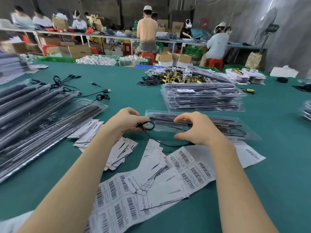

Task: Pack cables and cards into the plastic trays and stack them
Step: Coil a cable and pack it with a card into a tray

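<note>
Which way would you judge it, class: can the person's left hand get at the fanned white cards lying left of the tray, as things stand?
Probably not at once. The left hand pinches the coiled black cable at the tray. The cards lie close and uncovered, so once it lets go, the way looks free.

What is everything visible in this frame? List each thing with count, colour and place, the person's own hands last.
clear tray: one, transparent, holding dark rods, centre of table under the hands
black cable: one, coiled end at the left hand, tail running under the right hand
tray stack: one pile, clear with dark contents, behind the open tray
tray pile: many, clear and dark, far left
loose cables: several, black, behind the left pile
cards: many, white, scattered near edge
barcode sheets: several, white, under the cards
brass parts: a heap, gold, far centre
table: one, green
workers: several, seated at the rear benches
left hand: grips the cable coil
right hand: curled over the tray's near edge
</note>
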